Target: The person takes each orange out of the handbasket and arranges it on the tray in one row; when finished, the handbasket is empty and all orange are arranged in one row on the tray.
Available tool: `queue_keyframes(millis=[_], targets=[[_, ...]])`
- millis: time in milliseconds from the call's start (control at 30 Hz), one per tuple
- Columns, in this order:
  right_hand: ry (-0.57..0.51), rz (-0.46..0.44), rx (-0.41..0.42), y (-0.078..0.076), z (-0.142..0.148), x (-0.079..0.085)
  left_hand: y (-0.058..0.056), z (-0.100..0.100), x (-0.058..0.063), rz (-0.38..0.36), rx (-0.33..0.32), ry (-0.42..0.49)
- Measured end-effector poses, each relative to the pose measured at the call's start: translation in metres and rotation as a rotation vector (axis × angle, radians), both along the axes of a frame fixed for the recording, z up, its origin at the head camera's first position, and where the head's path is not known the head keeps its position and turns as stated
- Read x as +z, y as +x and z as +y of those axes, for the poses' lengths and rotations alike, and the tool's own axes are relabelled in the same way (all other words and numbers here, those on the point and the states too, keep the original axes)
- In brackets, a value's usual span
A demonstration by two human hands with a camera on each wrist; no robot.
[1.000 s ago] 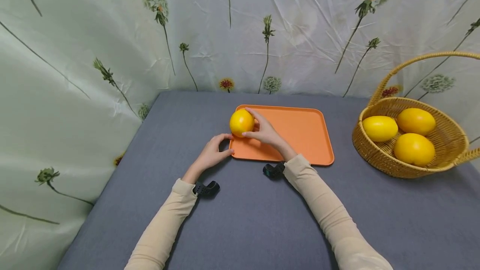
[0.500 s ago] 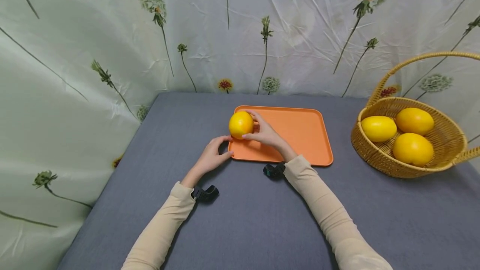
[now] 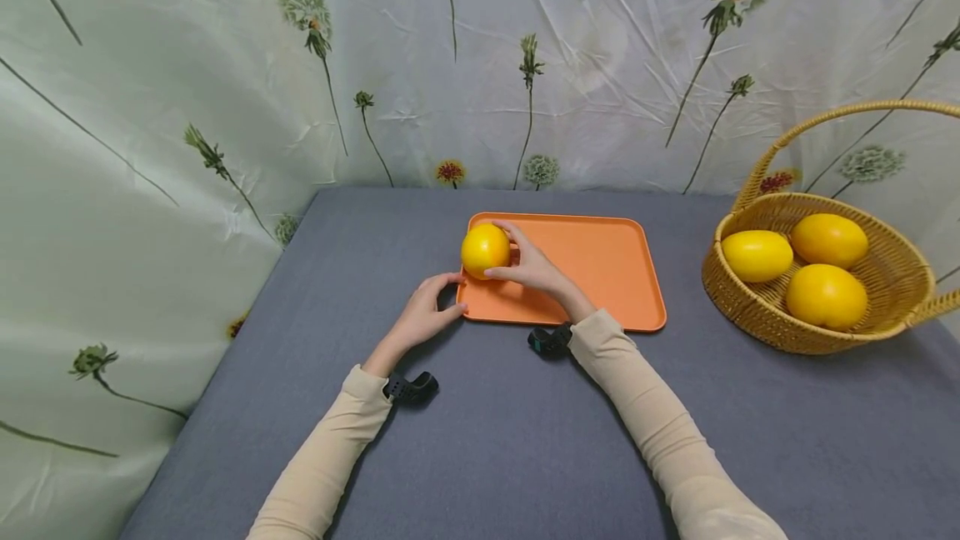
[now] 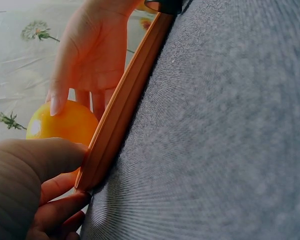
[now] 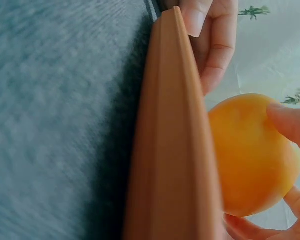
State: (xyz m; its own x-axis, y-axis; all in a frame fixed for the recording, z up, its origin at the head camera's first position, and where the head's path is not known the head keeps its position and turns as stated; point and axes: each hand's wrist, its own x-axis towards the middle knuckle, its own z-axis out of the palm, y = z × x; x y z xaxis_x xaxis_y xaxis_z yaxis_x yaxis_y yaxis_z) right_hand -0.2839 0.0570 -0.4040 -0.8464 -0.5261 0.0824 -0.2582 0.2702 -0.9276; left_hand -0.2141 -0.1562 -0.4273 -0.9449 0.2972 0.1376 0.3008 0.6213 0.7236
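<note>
In the head view, a round yellow-orange orange [image 3: 484, 251] sits at the left end of an orange rectangular tray [image 3: 592, 265]. My right hand [image 3: 531, 263] holds the orange from its right side, thumb at the near side and fingers round the far side. The right wrist view shows the thumb and fingertips against the orange [image 5: 255, 155]. My left hand [image 3: 422, 311] holds the tray's left edge near the front corner. Seen from the left wrist, the thumb touches the tray rim [image 4: 112, 125] and the other fingers curl by its corner, partly hidden.
At the right stands a wicker basket [image 3: 795, 332] with a tall arched handle, holding three yellow fruits [image 3: 827, 298]. Grey cloth [image 3: 480, 440] covers the table. A flower-patterned curtain [image 3: 600, 65] hangs behind the table and along its left side.
Over the last half second the orange shifts very slightly to the right within the right hand's hold. Both hands and the tray stay nearly where they were.
</note>
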Motion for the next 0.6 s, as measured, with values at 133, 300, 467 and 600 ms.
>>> queue_keyframes(millis=[133,300,467,600], targets=[[0.021,-0.022,-0.023,0.0001,0.0018,0.0018,-0.0002,-0.0004,-0.0005,0.015,-0.003,-0.002],[0.046,-0.041,-0.036,0.0000,0.0041,0.0039,-0.0003,-0.0004,-0.0005,0.022,-0.008,-0.002],[0.031,-0.067,-0.020,0.0001,0.0070,0.0056,-0.0016,-0.0010,-0.0023,0.011,-0.004,-0.005],[0.007,-0.089,0.002,0.0014,0.0092,0.0102,-0.0014,-0.0017,-0.0026,0.010,-0.002,-0.009]])
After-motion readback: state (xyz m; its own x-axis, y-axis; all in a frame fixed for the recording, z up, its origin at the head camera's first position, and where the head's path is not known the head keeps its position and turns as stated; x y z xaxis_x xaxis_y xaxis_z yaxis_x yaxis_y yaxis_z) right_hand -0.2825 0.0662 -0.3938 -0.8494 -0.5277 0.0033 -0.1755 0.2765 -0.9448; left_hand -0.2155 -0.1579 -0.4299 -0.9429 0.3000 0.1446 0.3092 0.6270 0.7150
